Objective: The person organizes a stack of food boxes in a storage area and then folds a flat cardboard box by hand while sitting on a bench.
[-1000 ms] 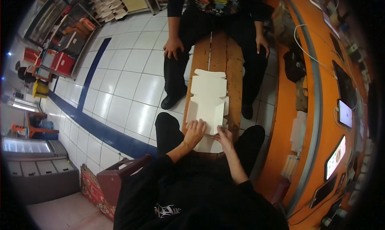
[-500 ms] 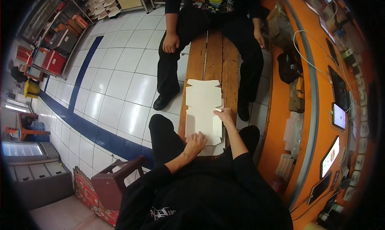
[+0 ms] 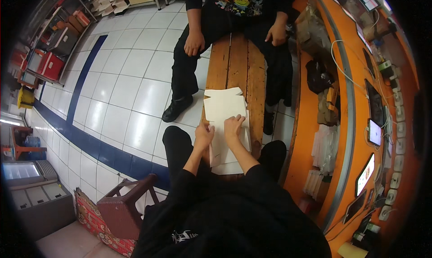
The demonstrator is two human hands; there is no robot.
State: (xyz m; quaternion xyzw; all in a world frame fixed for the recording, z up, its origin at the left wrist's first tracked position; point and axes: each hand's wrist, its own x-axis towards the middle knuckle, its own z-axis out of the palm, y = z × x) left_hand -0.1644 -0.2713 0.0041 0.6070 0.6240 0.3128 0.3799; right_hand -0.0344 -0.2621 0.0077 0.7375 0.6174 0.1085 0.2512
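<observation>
Carton (image 3: 223,106): white paperboard, smooth, matt. Bench (image 3: 255,80): wooden planks, visible grain, low sheen. Floor tiles (image 3: 150,95): smooth, glossy, reflecting light. Stool (image 3: 118,213): maroon, apparently plastic, lightly textured. Wearer's shirt (image 3: 229,208): black cloth, matt. Dark bag (image 3: 320,77): thin plastic, wrinkled, shiny. Seated co-worker's trousers (image 3: 183,75): black cloth, matt. Lit screen (image 3: 365,174): smooth, glass-like.
</observation>
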